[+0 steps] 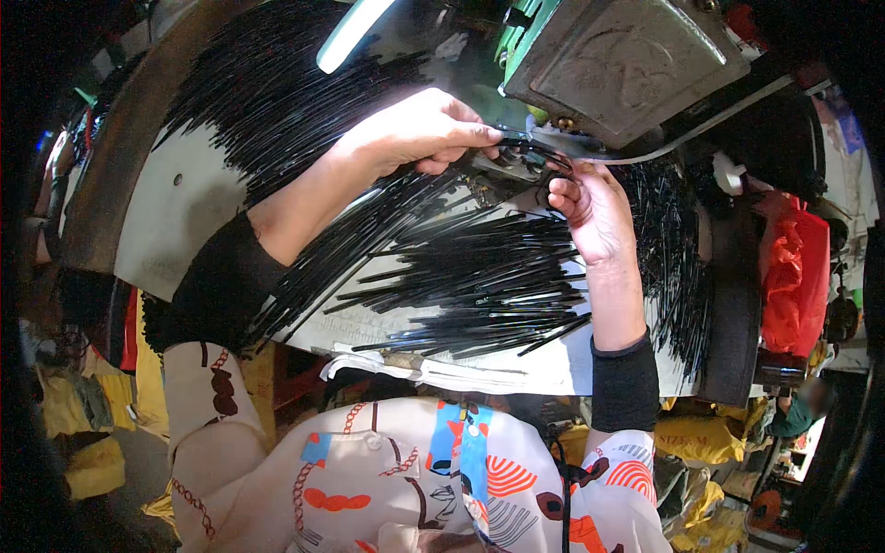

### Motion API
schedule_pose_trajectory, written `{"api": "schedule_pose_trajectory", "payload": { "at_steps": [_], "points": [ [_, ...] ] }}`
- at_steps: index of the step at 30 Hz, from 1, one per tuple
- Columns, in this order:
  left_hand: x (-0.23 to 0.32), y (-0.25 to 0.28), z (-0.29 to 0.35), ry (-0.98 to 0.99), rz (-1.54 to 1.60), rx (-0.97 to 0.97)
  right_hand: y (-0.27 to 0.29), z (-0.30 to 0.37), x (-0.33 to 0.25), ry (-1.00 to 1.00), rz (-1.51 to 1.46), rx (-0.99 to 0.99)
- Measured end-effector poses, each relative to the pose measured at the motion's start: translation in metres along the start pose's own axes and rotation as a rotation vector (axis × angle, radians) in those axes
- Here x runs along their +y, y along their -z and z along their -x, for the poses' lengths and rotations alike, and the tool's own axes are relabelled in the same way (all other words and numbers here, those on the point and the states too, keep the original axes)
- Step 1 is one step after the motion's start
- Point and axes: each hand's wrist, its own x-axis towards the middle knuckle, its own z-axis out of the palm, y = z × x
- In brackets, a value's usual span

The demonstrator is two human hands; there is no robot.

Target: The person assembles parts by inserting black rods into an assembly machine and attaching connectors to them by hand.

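Note:
My left hand [433, 134] pinches a thin black strip [533, 147] between thumb and fingers. From the other side, my right hand [595, 207] grips the strip's right part with its fingers curled. The strip runs between my hands just below the grey and green machine head [627, 64]. What lies directly under the head is partly hidden by my fingers and shadow. Below my hands, a pile of loose black strips [461, 276] covers the white tabletop [175, 212]. Another large heap of black strips [277, 83] spreads at the upper left.
A bright lamp tube [355, 32] hangs left of the machine. More strips [678, 276] lie right of my right forearm. A red bag [793, 276] hangs at the right. Along the table's front edge runs a white bundled cloth [442, 373]. Yellow sacks [705, 438] stand below; a person [804, 410] is far right.

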Motion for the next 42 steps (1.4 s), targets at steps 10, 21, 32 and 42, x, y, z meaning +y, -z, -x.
{"api": "schedule_pose_trajectory", "payload": {
  "at_steps": [10,21,32,42],
  "points": [
    [0.013,0.0,0.008,-0.048,-0.069,-0.003,0.007,-0.001,-0.004,0.096,-0.011,0.002],
    [0.008,-0.007,0.018,0.054,-0.125,-0.276,-0.052,0.033,-0.004,0.596,1.304,-0.256],
    [-0.012,0.022,0.025,-0.242,-1.117,0.184,-0.052,0.044,-0.013,0.156,1.19,-0.163],
    [-0.008,0.02,0.025,-0.239,-1.081,0.175,-0.048,0.041,-0.007,-0.061,0.839,-0.321]
  ]
}}
